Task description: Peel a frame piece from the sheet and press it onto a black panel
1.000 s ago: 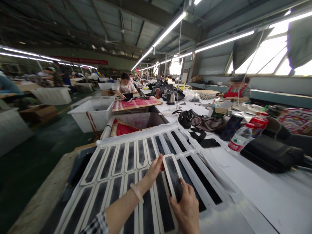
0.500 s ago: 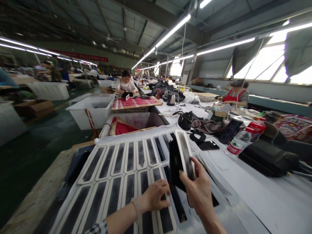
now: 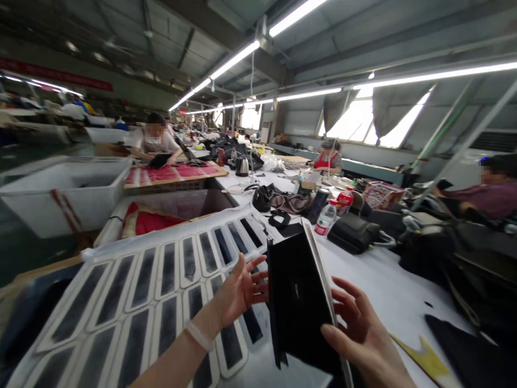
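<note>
A flat black piece (image 3: 301, 302) with a white-edged strip along its right side stands upright in front of me. My right hand (image 3: 359, 334) holds it from below and from the right. Just left of the piece, my left hand (image 3: 242, 288) hovers with its fingers spread, the fingertips at the piece's left edge. Below both hands lies a white template sheet (image 3: 141, 291) with several long dark slots, spread over the table.
Behind the sheet stand a bin with red fabric (image 3: 149, 218) and a white tub (image 3: 60, 188). A water bottle (image 3: 325, 218), black bags (image 3: 353, 231) and a kettle (image 3: 242, 166) crowd the white table to the right. Other people work at tables farther back and right.
My right hand lifted the white-edged strip with the black piece off the sheet and turned it upright. My left hand left the sheet and rose beside it. The view swung right.
</note>
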Tool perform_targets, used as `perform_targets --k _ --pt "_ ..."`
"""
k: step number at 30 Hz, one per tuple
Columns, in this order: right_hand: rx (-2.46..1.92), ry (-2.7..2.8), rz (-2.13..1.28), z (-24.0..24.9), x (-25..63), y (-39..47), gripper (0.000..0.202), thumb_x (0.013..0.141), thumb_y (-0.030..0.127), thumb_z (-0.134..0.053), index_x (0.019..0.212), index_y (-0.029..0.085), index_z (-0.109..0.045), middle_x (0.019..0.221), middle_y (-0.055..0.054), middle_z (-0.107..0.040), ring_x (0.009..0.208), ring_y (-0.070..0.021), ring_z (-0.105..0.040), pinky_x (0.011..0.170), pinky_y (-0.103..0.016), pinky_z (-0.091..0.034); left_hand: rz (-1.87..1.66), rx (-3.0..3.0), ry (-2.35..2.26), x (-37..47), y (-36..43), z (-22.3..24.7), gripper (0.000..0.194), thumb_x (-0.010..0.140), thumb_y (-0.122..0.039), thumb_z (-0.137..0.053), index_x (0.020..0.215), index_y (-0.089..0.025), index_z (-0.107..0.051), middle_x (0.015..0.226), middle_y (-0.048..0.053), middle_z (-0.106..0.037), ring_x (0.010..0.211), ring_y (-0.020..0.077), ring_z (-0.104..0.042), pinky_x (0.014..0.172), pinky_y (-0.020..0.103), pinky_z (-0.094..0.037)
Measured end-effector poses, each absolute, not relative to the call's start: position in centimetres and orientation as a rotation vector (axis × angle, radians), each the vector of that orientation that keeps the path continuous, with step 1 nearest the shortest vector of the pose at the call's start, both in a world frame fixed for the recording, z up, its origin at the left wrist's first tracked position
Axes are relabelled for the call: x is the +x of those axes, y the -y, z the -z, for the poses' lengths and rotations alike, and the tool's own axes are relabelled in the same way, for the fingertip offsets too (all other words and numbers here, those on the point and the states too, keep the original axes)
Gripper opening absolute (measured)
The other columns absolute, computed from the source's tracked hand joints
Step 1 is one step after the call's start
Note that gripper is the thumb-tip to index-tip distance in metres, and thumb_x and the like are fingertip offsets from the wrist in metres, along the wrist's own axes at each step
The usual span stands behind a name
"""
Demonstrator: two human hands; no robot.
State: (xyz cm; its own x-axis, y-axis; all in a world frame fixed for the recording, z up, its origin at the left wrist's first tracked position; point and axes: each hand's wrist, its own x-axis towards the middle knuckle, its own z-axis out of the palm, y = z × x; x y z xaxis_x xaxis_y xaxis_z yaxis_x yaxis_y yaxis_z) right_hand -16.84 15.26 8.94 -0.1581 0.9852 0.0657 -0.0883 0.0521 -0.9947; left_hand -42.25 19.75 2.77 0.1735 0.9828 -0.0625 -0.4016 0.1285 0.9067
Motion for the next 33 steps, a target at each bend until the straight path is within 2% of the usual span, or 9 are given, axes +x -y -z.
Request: perform_targets --k 3,6,10,12,18,23,28,31,33 --pt "-1.057 1.279 -1.282 -8.6 -12.2 -13.1 0.074 0.070 0.047 -0.085 0.129 0.035 -0.043 0.125 -0.006 -0.060 0.103 -0.0231 -0.062 0.085 -0.038 -0.053 -1.087 0.832 -0.576 -36.7 -18.4 -4.9 0.064 0.070 -0.033 -0.085 0.128 -0.030 -0.059 0.110 0.003 -0.070 0.089 0.0181 -0.068 0.078 0.027 -0.053" --pt "-1.071 1.268 -1.250 -8.7 -7.5 -10.4 0.082 0.063 0.054 -0.088 0.130 0.036 -0.045 0.128 -0.006 -0.058 0.111 -0.0259 -0.060 0.089 -0.040 -0.052 -1.047 0.909 -0.529 -31.6 -17.3 -7.1 0.062 0.064 -0.013 -0.085 0.121 -0.027 -0.064 0.109 0.001 -0.072 0.093 0.0176 -0.067 0.082 0.024 -0.053" --pt "-1.104 1.173 -1.285 -9.0 -2.7 -6.5 0.094 0.050 0.084 -0.075 0.123 0.030 -0.050 0.128 -0.013 -0.060 0.113 -0.0346 -0.061 0.090 -0.049 -0.052 -0.968 1.006 -0.436 -25.8 -15.5 -10.7 0.058 0.067 -0.011 -0.082 0.120 -0.026 -0.063 0.106 0.001 -0.073 0.096 0.0177 -0.066 0.085 0.026 -0.054" --pt "-1.123 1.066 -1.296 -9.1 -0.9 -4.9 0.093 0.050 0.088 -0.072 0.119 0.030 -0.050 0.123 -0.013 -0.063 0.110 -0.0354 -0.063 0.085 -0.049 -0.054 -0.904 1.072 -0.381 -23.0 -14.3 -12.4 0.056 0.068 -0.010 -0.081 0.117 -0.027 -0.063 0.103 -0.001 -0.073 0.093 0.0162 -0.066 0.083 0.024 -0.054" --pt "-1.192 1.008 -1.160 -10.5 4.6 -0.5 0.070 0.066 0.049 -0.085 0.122 0.029 -0.048 0.121 -0.008 -0.062 0.115 -0.0310 -0.060 0.088 -0.045 -0.055 -0.759 1.262 -0.246 -16.3 -11.1 -14.8 0.050 0.068 -0.012 -0.082 0.114 -0.026 -0.066 0.098 -0.002 -0.071 0.089 0.0146 -0.066 0.081 0.024 -0.054" --pt "-1.352 1.084 -0.843 -11.2 9.8 3.9 0.094 0.061 0.038 -0.090 0.141 0.034 -0.040 0.124 -0.010 -0.060 0.115 -0.0339 -0.060 0.090 -0.049 -0.056 -0.655 1.285 -0.358 -13.8 -10.7 -13.0 0.032 0.063 -0.024 -0.086 0.092 -0.017 -0.074 0.087 0.001 -0.072 0.082 0.0191 -0.066 0.079 0.030 -0.054" --pt "-1.633 1.304 -0.496 -9.4 11.4 7.2 0.083 0.062 0.037 -0.087 0.136 0.035 -0.050 0.130 -0.010 -0.058 0.109 -0.0359 -0.064 0.084 -0.050 -0.059 -0.636 1.370 -0.437 -12.0 -10.8 -8.5 0.028 0.061 -0.019 -0.086 0.084 -0.017 -0.071 0.084 0.000 -0.070 0.085 0.0184 -0.062 0.084 0.030 -0.049" --pt "-1.697 1.454 -0.221 -7.9 11.4 7.8 0.077 0.065 0.037 -0.083 0.135 0.033 -0.051 0.129 -0.010 -0.058 0.113 -0.0356 -0.061 0.095 -0.056 -0.053 -0.698 1.370 -0.484 -11.3 -10.5 -5.8 0.030 0.060 -0.015 -0.085 0.080 -0.019 -0.063 0.078 -0.004 -0.064 0.080 0.0147 -0.058 0.080 0.026 -0.047" --pt "-1.721 1.531 -0.118 -7.1 11.3 8.0 0.075 0.067 0.035 -0.081 0.136 0.033 -0.050 0.129 -0.009 -0.057 0.115 -0.0337 -0.059 0.097 -0.052 -0.052 -0.696 1.349 -0.508 -11.2 -10.2 -4.2 0.032 0.061 -0.016 -0.084 0.081 -0.019 -0.059 0.078 -0.004 -0.062 0.078 0.0144 -0.057 0.075 0.025 -0.047"
